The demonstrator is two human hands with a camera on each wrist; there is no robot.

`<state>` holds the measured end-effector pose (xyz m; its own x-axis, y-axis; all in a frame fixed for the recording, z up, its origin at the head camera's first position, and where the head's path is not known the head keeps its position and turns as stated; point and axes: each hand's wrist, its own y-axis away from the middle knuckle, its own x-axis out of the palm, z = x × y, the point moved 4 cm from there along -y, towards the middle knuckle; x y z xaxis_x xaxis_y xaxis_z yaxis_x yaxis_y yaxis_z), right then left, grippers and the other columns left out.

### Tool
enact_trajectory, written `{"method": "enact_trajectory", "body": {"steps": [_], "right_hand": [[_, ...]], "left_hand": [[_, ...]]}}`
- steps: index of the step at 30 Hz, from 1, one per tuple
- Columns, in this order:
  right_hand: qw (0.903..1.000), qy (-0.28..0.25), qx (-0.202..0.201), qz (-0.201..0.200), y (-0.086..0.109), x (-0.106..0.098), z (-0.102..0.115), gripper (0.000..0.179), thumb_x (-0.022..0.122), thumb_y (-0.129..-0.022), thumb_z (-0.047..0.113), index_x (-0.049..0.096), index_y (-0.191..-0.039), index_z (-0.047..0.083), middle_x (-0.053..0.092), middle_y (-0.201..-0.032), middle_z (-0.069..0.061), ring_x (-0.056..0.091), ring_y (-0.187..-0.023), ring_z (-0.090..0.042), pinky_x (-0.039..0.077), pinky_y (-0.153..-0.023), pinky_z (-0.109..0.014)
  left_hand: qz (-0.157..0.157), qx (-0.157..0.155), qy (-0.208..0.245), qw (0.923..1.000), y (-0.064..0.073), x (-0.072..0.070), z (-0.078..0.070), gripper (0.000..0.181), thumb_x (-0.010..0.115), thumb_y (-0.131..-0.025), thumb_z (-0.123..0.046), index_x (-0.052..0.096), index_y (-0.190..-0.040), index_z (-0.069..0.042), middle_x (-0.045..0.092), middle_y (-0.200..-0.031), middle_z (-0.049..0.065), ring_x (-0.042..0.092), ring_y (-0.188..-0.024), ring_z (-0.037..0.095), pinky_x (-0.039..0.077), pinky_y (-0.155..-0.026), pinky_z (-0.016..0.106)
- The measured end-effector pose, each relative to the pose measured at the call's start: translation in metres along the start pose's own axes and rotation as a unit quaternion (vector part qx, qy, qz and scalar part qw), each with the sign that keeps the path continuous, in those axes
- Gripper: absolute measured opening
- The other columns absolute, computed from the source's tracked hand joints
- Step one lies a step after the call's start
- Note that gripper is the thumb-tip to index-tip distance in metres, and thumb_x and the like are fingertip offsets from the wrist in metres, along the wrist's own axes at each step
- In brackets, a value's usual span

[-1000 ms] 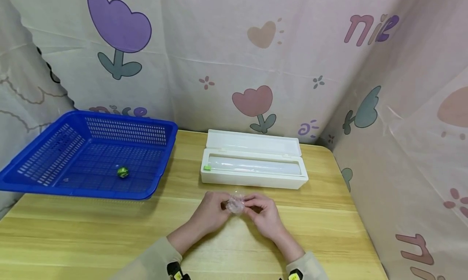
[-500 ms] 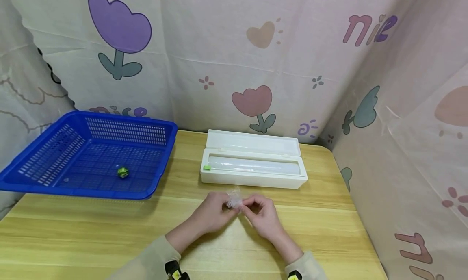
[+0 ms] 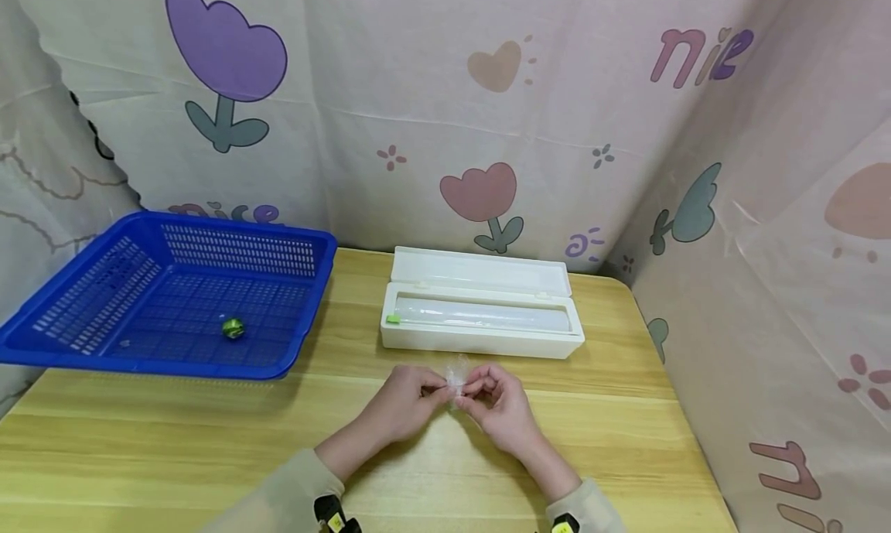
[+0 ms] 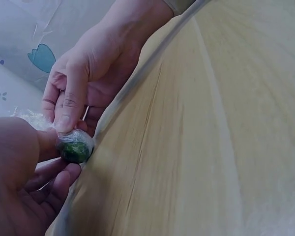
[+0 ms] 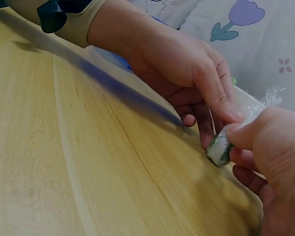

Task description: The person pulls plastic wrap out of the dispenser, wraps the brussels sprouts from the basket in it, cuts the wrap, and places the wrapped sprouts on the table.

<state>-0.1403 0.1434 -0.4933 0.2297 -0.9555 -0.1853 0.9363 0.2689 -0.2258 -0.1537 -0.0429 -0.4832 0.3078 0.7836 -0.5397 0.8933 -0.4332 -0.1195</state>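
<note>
Between my hands is a small dark-green round thing [image 4: 74, 152] wrapped in clear cling film [image 3: 456, 369]. My left hand [image 3: 405, 403] and my right hand [image 3: 506, 411] meet over the table in front of the white box. Both pinch the film where it is gathered above the green thing, thumbs against its neck. A loose crinkled tail of film sticks out past the fingertips. In the right wrist view, the wrapped green thing [image 5: 219, 150] sits low, close over the wood. From the head, fingers and film mostly hide it.
Behind my hands, a white box [image 3: 480, 346] stands with its lid [image 3: 480, 271] raised, a roll of cling film [image 3: 480, 314] inside and a green slider at its left end. A blue basket [image 3: 209, 371] at left holds a shiny green ball [image 3: 233, 328]. Printed curtains hang behind the table.
My fingers have worked the film from a loose crumpled bunch into a narrower gathered neck with an upright tail. The right fingers shifted their pinch; basket and box stayed put.
</note>
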Motion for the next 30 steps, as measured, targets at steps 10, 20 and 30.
{"method": "enact_trajectory", "body": {"steps": [10,20,30], "right_hand": [[0.9998,0.007,-0.004,0.019,-0.001,-0.005,-0.001,0.024,0.084,-0.087,-0.004,0.068,-0.106,-0.003,0.076,-0.083,-0.014,0.071,-0.08,-0.017,0.058,-0.078,-0.028],[0.9961,0.006,0.088,-0.002,-0.006,-0.005,0.002,0.02,0.079,-0.093,0.001,0.073,-0.11,-0.006,0.076,-0.081,-0.015,0.074,-0.072,-0.026,0.056,-0.066,-0.024],[0.9831,0.008,0.183,0.009,-0.016,-0.003,0.009,0.026,0.087,-0.081,-0.004,0.073,-0.104,-0.006,0.073,-0.08,-0.014,0.066,-0.065,-0.018,0.048,-0.053,-0.021]], "left_hand": [[-0.019,-0.033,0.038,0.9985,-0.003,0.001,0.005,0.006,0.085,-0.092,-0.023,0.086,-0.088,-0.019,0.077,-0.087,-0.012,0.069,-0.081,0.007,0.057,-0.077,0.032],[-0.027,-0.008,0.061,0.9978,0.0,0.001,0.0,0.006,0.087,-0.09,-0.02,0.086,-0.089,-0.015,0.078,-0.088,-0.009,0.071,-0.08,0.007,0.058,-0.074,0.029],[-0.03,-0.031,0.056,0.9975,0.006,-0.003,0.002,0.006,0.092,-0.084,-0.017,0.086,-0.084,-0.019,0.078,-0.084,-0.011,0.071,-0.079,0.006,0.058,-0.074,0.028]]}}
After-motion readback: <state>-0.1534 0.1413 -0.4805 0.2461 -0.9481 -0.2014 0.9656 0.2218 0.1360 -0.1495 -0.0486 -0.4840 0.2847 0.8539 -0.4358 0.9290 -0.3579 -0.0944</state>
